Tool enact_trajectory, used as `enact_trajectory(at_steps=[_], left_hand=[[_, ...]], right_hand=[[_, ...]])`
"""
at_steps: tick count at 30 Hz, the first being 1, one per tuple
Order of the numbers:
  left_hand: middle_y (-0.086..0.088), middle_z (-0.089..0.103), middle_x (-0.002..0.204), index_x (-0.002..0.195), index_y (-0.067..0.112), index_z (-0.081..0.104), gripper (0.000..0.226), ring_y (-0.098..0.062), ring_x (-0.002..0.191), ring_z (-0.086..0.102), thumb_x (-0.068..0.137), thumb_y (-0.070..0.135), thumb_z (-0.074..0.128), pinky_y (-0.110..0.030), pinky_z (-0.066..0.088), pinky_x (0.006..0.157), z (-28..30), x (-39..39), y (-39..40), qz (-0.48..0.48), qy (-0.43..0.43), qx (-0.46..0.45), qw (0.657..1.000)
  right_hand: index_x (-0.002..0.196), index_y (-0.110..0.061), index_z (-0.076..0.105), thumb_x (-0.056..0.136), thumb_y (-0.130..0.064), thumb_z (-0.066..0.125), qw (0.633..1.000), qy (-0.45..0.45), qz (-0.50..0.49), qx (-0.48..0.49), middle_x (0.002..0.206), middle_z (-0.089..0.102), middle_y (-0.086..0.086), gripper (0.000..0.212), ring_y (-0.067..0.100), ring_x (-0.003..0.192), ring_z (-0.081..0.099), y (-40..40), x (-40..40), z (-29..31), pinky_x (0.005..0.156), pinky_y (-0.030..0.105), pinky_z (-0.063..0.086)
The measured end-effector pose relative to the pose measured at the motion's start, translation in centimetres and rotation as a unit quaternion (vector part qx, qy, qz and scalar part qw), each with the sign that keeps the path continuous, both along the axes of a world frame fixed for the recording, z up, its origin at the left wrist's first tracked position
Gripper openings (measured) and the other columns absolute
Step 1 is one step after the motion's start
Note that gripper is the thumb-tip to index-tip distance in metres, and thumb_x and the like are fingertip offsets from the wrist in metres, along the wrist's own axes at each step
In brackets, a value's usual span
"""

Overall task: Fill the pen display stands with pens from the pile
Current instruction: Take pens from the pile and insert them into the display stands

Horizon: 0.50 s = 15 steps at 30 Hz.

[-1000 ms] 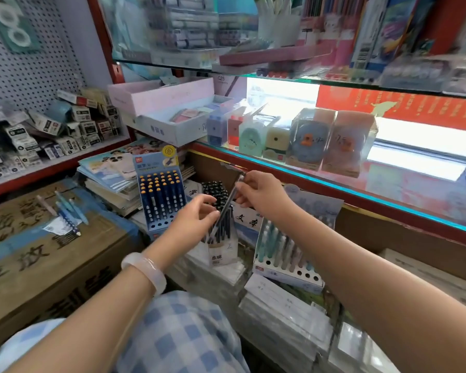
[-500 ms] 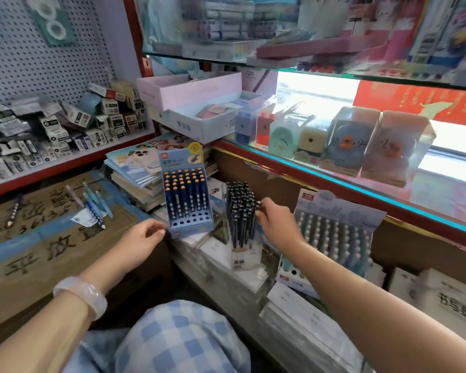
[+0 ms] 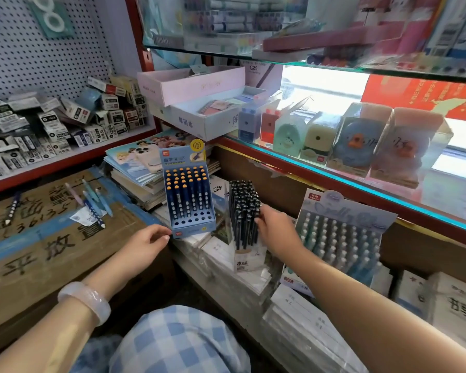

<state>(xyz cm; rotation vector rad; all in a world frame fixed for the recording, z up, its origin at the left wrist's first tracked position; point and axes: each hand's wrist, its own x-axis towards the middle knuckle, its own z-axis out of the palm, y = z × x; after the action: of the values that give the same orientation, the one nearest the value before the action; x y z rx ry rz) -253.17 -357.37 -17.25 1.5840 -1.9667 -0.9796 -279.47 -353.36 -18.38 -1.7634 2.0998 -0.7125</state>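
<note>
A black pen stand (image 3: 246, 258), packed with dark pens (image 3: 242, 208), stands on wrapped paper stacks at the centre. My right hand (image 3: 276, 231) holds the right-hand pens of that stand between thumb and fingertips. Left of it is a blue display stand (image 3: 190, 224) with orange-tipped pens in its rear rows and bare holes in front. My left hand (image 3: 144, 244) hovers by its lower left corner, fingers loosely curled and holding nothing. A pale blue stand (image 3: 342, 238) full of white-tipped pens leans at the right. Loose pens (image 3: 92, 201) lie on a cardboard box.
The cardboard box (image 3: 46, 246) with blue tape fills the left. Stacked notebooks (image 3: 135, 170) sit behind the blue stand. A red-edged glass shelf (image 3: 334, 179) with boxed sharpeners overhangs the stands. Small boxes (image 3: 51, 125) crowd the left shelf under a pegboard.
One second ago both hands were slotting a dark pen into the black stand. The left hand has since drawn back left toward the blue stand, and the right hand has dropped to the pens' side.
</note>
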Motion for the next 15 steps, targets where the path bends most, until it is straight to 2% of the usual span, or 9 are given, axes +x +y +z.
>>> enact_trajectory(at_steps=[2,4,7,9,12,15], left_hand=[[-0.001,0.056,0.109,0.109,0.013,0.058,0.017,-0.013,0.103,0.049,0.095,0.011,0.047,-0.023,0.033,0.087,0.2,-0.2,0.2,-0.002,0.005,0.005,1.0],[0.0,0.056,0.109,0.11,0.012,0.058,0.018,-0.012,0.103,0.049,0.095,0.011,0.047,-0.022,0.032,0.087,0.4,-0.3,0.2,-0.003,0.007,-0.002,1.0],[0.001,0.056,0.107,0.106,0.015,0.057,0.015,-0.012,0.104,0.049,0.095,0.01,0.047,-0.021,0.032,0.087,0.7,0.1,0.1,0.002,0.014,-0.004,1.0],[0.001,0.056,0.108,0.103,0.018,0.056,0.014,-0.013,0.107,0.05,0.095,0.01,0.047,-0.022,0.033,0.088,1.0,0.7,0.1,0.008,0.016,-0.004,1.0],[0.001,0.055,0.109,0.111,0.013,0.058,0.019,-0.011,0.106,0.048,0.096,0.01,0.046,-0.02,0.031,0.087,1.9,1.8,-0.1,0.017,0.007,-0.014,1.0],[0.003,0.053,0.11,0.114,0.013,0.057,0.021,-0.009,0.104,0.045,0.097,0.014,0.045,-0.021,0.031,0.087,2.7,3.7,-0.4,0.04,-0.006,-0.014,0.999]], right_hand=[[0.102,-0.009,0.053,0.098,-0.02,0.044,0.999,0.016,-0.001,0.029,0.092,0.064,0.008,0.014,0.024,0.08,0.06,0.0,0.2,-0.6,0.066,0.033,0.048],[0.1,-0.009,0.054,0.098,-0.021,0.045,0.999,0.021,-0.01,0.038,0.092,0.065,0.011,0.016,0.024,0.079,0.059,0.0,0.2,-1.1,0.064,0.031,0.045],[0.095,-0.013,0.052,0.097,-0.021,0.046,0.999,0.028,-0.009,0.046,0.091,0.063,0.006,0.011,0.017,0.073,0.053,-0.2,0.3,-1.0,0.057,0.025,0.039],[0.097,-0.017,0.051,0.095,-0.022,0.052,0.998,0.018,-0.007,0.053,0.087,0.061,-0.001,0.005,0.011,0.07,0.053,-0.1,0.3,-0.3,0.056,0.022,0.041],[0.109,-0.023,0.049,0.091,-0.029,0.058,0.999,0.025,-0.041,0.014,0.086,0.061,-0.005,0.021,0.011,0.074,0.06,-0.1,0.6,2.0,0.066,0.03,0.054],[0.116,-0.02,0.051,0.09,-0.032,0.059,0.996,0.051,-0.045,-0.053,0.103,0.064,-0.001,0.029,0.017,0.086,0.062,-1.1,2.5,4.8,0.075,0.038,0.055]])
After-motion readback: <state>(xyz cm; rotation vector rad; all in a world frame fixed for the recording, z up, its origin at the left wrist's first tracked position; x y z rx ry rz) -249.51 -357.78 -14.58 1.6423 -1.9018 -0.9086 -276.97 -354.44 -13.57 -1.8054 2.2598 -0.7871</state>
